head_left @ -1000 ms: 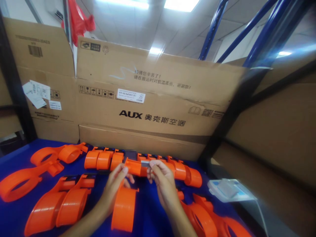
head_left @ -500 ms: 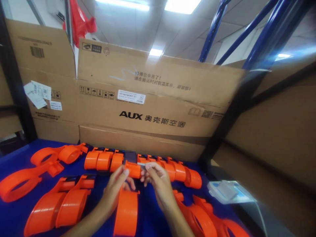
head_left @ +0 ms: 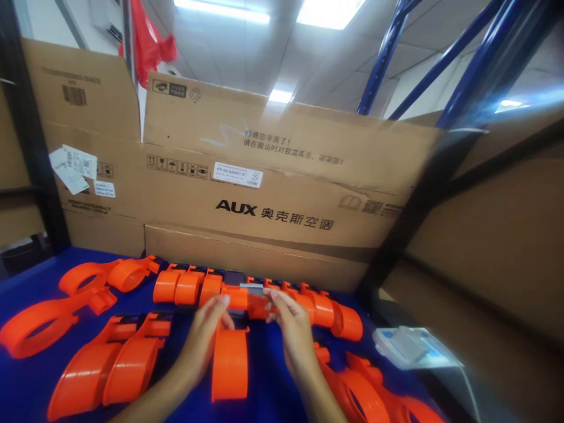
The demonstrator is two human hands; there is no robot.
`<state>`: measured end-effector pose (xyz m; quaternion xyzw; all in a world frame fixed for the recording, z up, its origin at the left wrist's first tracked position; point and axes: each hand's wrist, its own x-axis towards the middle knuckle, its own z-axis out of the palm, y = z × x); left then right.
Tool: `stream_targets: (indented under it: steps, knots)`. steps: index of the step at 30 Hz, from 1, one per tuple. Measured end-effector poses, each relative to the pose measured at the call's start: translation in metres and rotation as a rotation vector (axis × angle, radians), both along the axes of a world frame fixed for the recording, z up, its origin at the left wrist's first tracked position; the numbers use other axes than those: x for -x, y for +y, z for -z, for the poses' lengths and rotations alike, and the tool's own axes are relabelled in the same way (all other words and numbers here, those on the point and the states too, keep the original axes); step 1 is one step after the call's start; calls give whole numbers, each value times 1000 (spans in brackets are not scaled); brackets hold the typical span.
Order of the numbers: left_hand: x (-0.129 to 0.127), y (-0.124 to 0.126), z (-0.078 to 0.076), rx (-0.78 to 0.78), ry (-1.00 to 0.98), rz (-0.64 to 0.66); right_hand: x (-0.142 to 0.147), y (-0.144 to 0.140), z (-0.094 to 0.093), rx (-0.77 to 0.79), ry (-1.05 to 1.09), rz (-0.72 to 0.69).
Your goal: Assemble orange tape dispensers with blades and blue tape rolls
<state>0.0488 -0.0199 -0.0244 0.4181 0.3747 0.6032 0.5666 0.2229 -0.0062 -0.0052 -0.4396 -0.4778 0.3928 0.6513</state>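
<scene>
My left hand (head_left: 205, 338) is closed on an orange plastic ring piece (head_left: 230, 367), whose short tube-like end sticks up past the thumb. Its wide ring hangs below the fingers. At the right of that tube end, my right hand (head_left: 288, 320) pinches a small thin grey strip (head_left: 252, 288) by its right side. The strip lies against or just above the tube's edge; exact contact is hard to see. Behind the hands stands a row of similar orange pieces (head_left: 187, 288) with dark ends.
More orange pieces lie on the blue table cover (head_left: 185, 399), at left (head_left: 37, 329) and at right (head_left: 361, 390). A cardboard wall (head_left: 273, 194) closes the back. On the right are a dark post (head_left: 396, 229) and a clear plastic box (head_left: 412, 346).
The right hand has shifted slightly right and away from the tube end, and more of the grey strip shows. The left hand's orange piece sits a little higher.
</scene>
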Motion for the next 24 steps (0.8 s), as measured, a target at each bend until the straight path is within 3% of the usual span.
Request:
stream_targets:
  steps: [7, 17, 24]
  knots:
    - [-1, 0, 0, -23, 37, -29, 1, -3, -2, -65, -171, 41]
    - [0, 1, 4, -54, 110, 44, 7, -13, -5, -154, -388, -27]
    - [-1, 1, 3, -6, 138, 0, 12, -15, -6, -135, -445, -82]
